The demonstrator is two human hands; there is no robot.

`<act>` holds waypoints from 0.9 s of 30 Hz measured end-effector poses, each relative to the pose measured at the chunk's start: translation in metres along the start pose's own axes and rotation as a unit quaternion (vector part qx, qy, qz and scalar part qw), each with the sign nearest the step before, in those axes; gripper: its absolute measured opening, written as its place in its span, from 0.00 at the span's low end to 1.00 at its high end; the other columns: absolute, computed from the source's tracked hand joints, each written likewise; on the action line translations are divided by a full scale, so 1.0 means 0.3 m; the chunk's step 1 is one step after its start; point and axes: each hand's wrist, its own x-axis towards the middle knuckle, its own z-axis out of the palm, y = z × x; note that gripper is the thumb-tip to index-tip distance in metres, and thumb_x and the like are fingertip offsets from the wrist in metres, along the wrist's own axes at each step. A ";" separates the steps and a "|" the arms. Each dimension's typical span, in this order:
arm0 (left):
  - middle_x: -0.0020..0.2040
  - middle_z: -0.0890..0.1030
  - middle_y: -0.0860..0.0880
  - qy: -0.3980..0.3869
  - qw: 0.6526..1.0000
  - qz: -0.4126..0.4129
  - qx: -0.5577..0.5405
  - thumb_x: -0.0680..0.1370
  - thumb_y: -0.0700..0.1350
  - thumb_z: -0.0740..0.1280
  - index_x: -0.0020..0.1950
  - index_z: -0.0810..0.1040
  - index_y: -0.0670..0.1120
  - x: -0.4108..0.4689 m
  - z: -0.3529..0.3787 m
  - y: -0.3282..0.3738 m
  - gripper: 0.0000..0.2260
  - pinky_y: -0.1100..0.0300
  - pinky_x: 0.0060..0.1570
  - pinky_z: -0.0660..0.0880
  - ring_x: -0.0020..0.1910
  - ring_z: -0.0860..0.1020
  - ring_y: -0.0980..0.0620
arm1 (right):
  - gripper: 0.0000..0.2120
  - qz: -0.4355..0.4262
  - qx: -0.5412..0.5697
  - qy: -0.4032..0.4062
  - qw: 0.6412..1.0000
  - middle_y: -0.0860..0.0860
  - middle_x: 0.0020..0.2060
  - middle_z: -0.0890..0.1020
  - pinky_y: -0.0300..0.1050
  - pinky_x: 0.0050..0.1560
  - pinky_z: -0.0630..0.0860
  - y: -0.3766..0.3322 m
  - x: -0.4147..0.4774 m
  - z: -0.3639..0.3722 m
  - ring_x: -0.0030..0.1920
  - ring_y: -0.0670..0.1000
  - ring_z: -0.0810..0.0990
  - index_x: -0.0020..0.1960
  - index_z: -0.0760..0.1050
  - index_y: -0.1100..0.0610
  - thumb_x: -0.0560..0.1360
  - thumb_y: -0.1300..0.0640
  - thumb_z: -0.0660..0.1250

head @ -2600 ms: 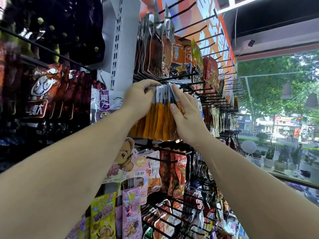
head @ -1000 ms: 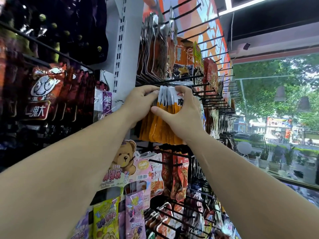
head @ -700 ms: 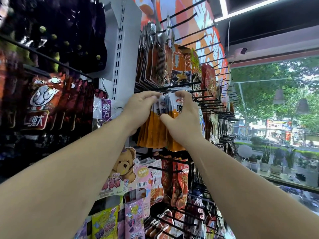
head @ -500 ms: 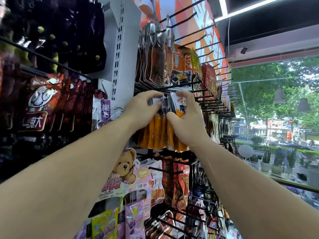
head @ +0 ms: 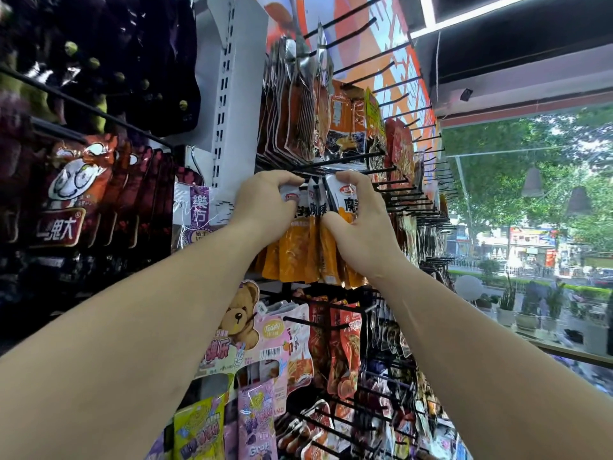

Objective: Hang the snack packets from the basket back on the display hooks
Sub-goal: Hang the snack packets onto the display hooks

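A bunch of orange snack packets (head: pixel 298 250) with white tops hangs at the middle of the rack, just under a black display hook (head: pixel 335 162). My left hand (head: pixel 265 207) grips the white tops of the left packets, fingers curled over them. My right hand (head: pixel 358 224) pinches the white top of the right packet (head: pixel 345 197), thumb in front and fingers over its upper edge. Both hands sit side by side, almost touching. The basket is out of view.
Red and orange packets (head: pixel 311 121) hang on the row above; several bare black hooks (head: pixel 398 194) jut out to the right. Teddy-bear packets (head: pixel 245 327) and red packets (head: pixel 341 343) hang below. Dark red bags (head: pixel 73 200) fill the left rack. A window (head: pixel 530 227) lies right.
My hands have drawn together at the packets' white tops. The right hand went from lying flat against the bunch to pinching the right packet's top. The view shifted slightly.
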 end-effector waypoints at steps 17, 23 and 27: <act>0.50 0.79 0.57 -0.007 0.998 -0.005 -0.059 0.84 0.46 0.66 0.64 0.82 0.50 -0.030 -0.015 0.022 0.10 0.59 0.53 0.71 0.53 0.76 0.54 | 0.23 -0.006 0.061 0.019 0.998 0.42 0.68 0.72 0.49 0.62 0.74 0.035 0.012 0.077 0.65 0.49 0.74 0.72 0.66 0.38 0.81 0.48 0.69; 0.62 0.80 0.53 -0.009 0.987 -0.034 -0.154 0.87 0.44 0.59 0.69 0.80 0.51 -0.043 -0.018 0.016 0.14 0.52 0.68 0.74 0.65 0.76 0.53 | 0.23 0.000 0.049 0.026 0.998 0.41 0.65 0.69 0.40 0.66 0.62 0.014 0.020 0.138 0.68 0.44 0.67 0.75 0.64 0.45 0.82 0.50 0.67; 0.70 0.78 0.50 -0.027 0.988 -0.047 -0.146 0.84 0.38 0.57 0.73 0.77 0.52 -0.058 -0.015 0.031 0.21 0.47 0.74 0.71 0.70 0.74 0.50 | 0.23 0.024 0.068 -0.053 0.996 0.45 0.72 0.65 0.43 0.73 0.56 -0.002 0.015 0.081 0.73 0.43 0.60 0.79 0.59 0.43 0.86 0.47 0.59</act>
